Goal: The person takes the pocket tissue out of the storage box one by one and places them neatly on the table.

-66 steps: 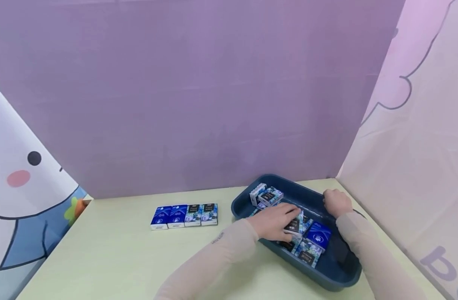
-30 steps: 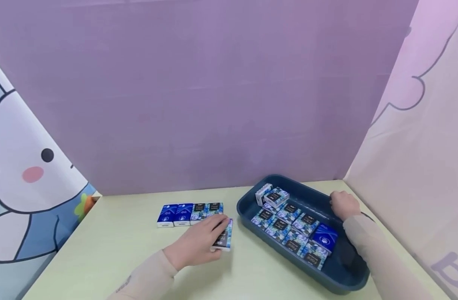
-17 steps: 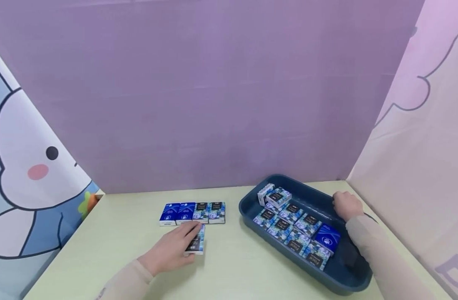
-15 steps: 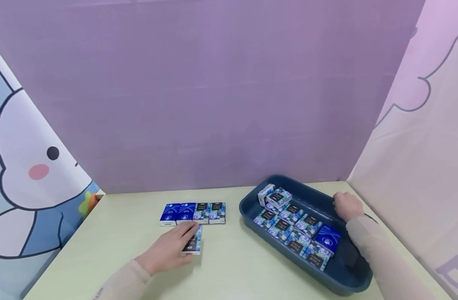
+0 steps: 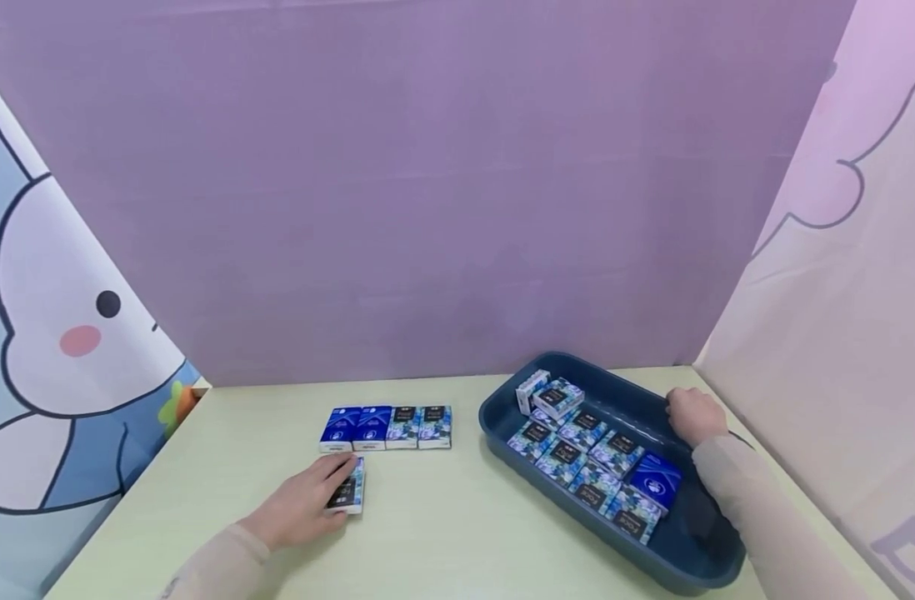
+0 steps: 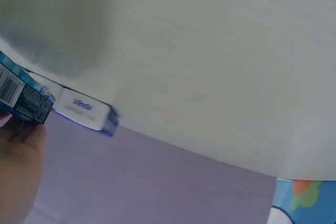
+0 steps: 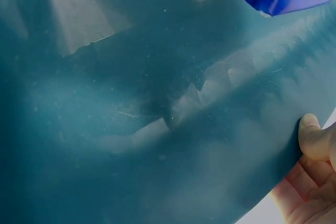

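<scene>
Four tissue packs [image 5: 387,427] sit in a row on the pale green table [image 5: 442,533], two blue on the left, two floral on the right. Left hand [image 5: 300,502] grips a fifth floral tissue pack [image 5: 349,493], fingers curled over it, on the table just in front of the row's left end. Right hand [image 5: 693,413] clamps the far right rim of the dark blue tray [image 5: 502,402], thumb over the edge. Tray holds about ten more packs [image 5: 587,450], mostly floral, one blue [image 5: 656,481] near the front.
</scene>
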Motion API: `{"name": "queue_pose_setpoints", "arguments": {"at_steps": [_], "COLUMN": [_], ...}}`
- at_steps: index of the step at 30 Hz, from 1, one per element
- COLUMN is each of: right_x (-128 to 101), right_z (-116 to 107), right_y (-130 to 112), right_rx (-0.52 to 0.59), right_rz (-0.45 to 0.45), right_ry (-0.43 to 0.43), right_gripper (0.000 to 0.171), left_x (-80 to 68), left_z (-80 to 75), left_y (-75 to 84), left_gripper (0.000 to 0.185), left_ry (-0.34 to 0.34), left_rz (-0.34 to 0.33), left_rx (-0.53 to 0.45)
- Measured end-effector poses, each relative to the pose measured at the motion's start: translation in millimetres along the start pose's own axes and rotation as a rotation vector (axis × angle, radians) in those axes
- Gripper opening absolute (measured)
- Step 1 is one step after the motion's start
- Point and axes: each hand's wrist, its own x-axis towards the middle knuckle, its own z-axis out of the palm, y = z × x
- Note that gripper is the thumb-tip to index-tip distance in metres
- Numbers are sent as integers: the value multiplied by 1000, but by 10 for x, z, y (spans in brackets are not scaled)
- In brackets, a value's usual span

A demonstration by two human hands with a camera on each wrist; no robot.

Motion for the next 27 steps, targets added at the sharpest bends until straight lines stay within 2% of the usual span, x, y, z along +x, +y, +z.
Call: {"name": "queue_pose_setpoints", "arguments": {"at_steps": [11, 20, 27], "right_x": [-2, -10, -7], "right_z": [-5, -11, -11], "right_y": [-16, -22, -12], "right_rx": [-5, 2, -3], "right_rz": [5, 12, 4], "right_ry": [-5, -20, -16], "right_gripper": [8, 9, 8], "left_x": [-76, -90, -112], "left_z": [37, -19, -4], "left_y": [-178, -206, -210], "left_gripper": [71, 67, 63], "left_ry": [-113, -111, -99], "left_rz": [-83, -73, -66], "left_rx": [-52, -22, -10]}}
